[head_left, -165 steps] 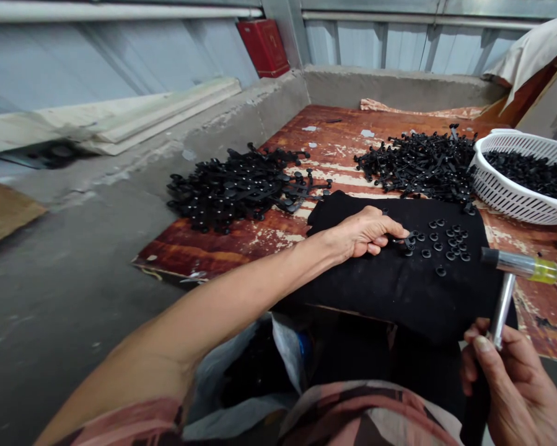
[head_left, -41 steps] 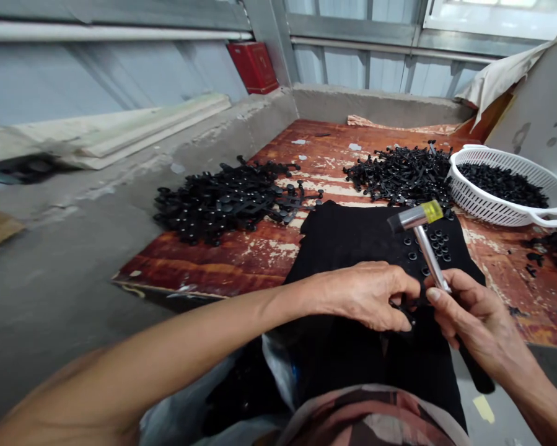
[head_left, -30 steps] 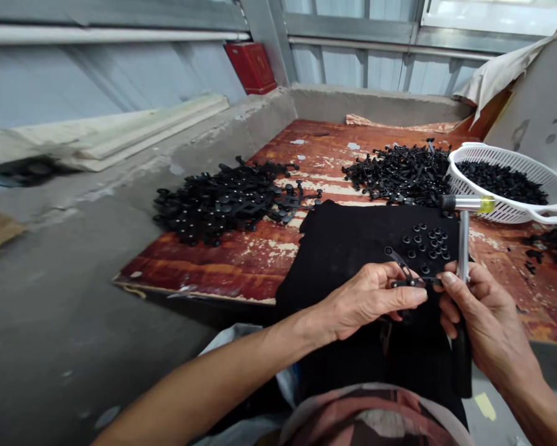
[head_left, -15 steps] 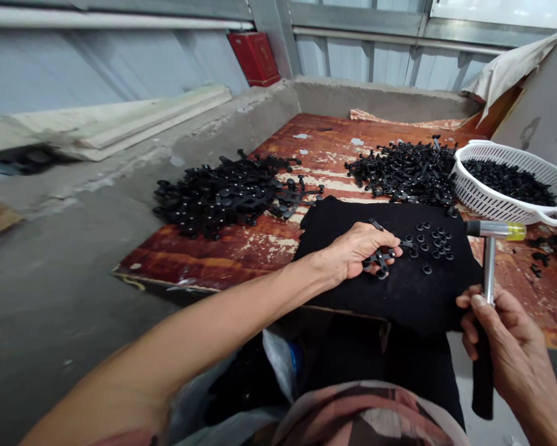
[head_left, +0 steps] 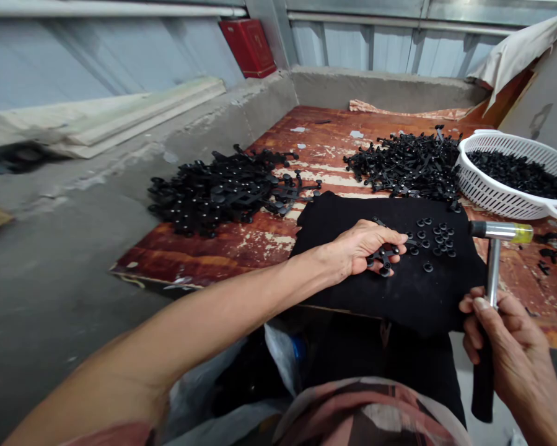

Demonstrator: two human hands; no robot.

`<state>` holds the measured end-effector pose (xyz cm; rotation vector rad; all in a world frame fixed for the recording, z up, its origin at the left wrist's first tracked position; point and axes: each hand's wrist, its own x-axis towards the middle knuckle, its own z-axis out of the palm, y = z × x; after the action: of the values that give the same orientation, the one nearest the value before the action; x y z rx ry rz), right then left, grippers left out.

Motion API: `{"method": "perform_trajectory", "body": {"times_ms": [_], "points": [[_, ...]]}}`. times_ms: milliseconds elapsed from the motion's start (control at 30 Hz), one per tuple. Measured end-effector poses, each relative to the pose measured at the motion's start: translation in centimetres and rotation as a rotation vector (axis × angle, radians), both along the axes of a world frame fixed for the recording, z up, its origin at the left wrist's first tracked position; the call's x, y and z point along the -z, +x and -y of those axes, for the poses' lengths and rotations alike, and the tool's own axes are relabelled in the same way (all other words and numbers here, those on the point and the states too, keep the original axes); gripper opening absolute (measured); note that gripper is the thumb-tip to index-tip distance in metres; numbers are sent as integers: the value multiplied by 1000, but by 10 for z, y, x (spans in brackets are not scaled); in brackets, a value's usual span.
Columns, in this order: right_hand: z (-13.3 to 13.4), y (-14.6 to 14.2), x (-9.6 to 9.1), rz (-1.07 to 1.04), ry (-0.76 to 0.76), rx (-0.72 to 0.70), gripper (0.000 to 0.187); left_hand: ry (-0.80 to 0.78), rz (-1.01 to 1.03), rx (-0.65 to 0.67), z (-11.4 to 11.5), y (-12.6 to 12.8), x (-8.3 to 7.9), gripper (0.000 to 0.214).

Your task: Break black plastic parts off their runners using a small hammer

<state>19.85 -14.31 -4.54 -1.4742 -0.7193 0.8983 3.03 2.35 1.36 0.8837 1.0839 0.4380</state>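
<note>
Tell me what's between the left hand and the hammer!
Little black round bits on the cloth lie between the left hand and hammer, as the head view shows.

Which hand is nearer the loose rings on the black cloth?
Left. The left hand is over the cloth, fingertips just left of the rings. The right hand, holding the hammer, is farther off, by the cloth's near right corner.

Open tabletop (head_left: 327, 158) between left heap (head_left: 222, 189) and right heap (head_left: 408, 164), hammer (head_left: 493, 267) and white basket (head_left: 485, 188) blocking the right, discs (head_left: 439, 240) just beside left fingers (head_left: 393, 236)
</note>
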Motion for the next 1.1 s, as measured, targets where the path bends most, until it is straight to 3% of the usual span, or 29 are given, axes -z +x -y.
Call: {"method": "perform_trajectory", "body": {"times_ms": [267,433,600,733,867,967,1100], "points": [[2,1,-2,2,-14,-8,30,-8,11,4,-1,-1,-2,15],[-4,-9,-16,-25,-29,-90,33,11,143,153,31,-4,-1,18],[-13,-23,-27,-157,-25,-200,35,-66,214,313,57,-11,8,42],[-18,-29,-28,-162,5,-183,33,-24,101,203,59,-24,9,43],[-22,-32,-27,-146,31,-150,35,183,40,80,61,-32,6,55],[-25,-34,-25,-104,22,-145,36,417,53,169,66,-31,6,56],[-26,-35,-24,-62,38,-150,36,574,-47,334,70,-27,5,26]]}}
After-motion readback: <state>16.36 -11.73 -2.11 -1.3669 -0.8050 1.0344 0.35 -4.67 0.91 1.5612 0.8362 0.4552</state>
